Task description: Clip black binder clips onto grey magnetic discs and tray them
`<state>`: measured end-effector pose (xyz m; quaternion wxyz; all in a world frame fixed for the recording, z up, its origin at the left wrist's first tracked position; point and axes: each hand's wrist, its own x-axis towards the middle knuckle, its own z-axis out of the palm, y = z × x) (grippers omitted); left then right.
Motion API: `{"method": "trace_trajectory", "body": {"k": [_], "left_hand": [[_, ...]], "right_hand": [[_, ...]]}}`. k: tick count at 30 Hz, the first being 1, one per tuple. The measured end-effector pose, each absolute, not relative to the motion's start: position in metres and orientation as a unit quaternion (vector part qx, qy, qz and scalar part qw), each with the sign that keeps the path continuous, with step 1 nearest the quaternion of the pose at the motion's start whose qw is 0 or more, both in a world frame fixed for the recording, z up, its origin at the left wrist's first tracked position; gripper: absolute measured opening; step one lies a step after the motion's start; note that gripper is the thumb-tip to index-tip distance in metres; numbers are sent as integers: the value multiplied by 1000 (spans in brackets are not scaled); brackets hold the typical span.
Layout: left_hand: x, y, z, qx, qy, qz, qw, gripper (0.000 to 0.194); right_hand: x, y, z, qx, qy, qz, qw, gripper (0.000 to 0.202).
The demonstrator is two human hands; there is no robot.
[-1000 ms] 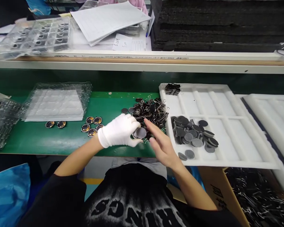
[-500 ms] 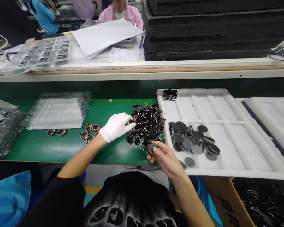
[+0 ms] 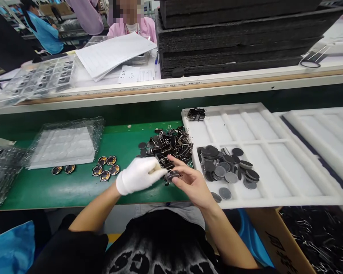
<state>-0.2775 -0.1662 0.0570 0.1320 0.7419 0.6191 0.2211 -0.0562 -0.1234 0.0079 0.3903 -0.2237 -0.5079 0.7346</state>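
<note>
My left hand [image 3: 141, 175], in a white glove, is closed with thumb and fingers pinched together at the near edge of a heap of black binder clips [image 3: 173, 142]. What lies in the pinch is hidden. Bare, my right hand [image 3: 191, 182] grips a small round grey disc [image 3: 171, 176] between thumb and fingers, its index finger stretched toward the clips. More than one disc may be stacked there. The gloved fingertips meet the disc's left side. On the green table [image 3: 74, 194], several round pieces with dark and gold faces [image 3: 104, 175] lie left of the glove.
A white foam tray [image 3: 263, 142] on the right holds loose grey discs [image 3: 223, 167] and a few binder clips [image 3: 196, 114]. Clear plastic trays [image 3: 65, 140] are stacked at left. Behind runs a shelf edge [image 3: 171, 87] with papers and black foam sheets [image 3: 231, 45]. A person sits opposite.
My left hand has come from the clip heap toward me and met the disc in my right hand. The right index finger has extended. The camera view has shifted slightly.
</note>
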Motion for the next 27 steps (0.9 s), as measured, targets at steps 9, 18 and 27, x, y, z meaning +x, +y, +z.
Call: {"method": "trace_trajectory", "body": {"k": [9,18,27], "left_hand": [[-258,-185,65,736,622,173,201,45],[-239,-188,69,650,671,151,324,36],[-251,-189,75,739,603,87,287,38]], "right_hand": [[-46,-125,19,-153,-529,758,349,12],[-36,-123,17,-212,-573,723,322,10],[-13,-98,32,-274,-611,701,246,17]]}}
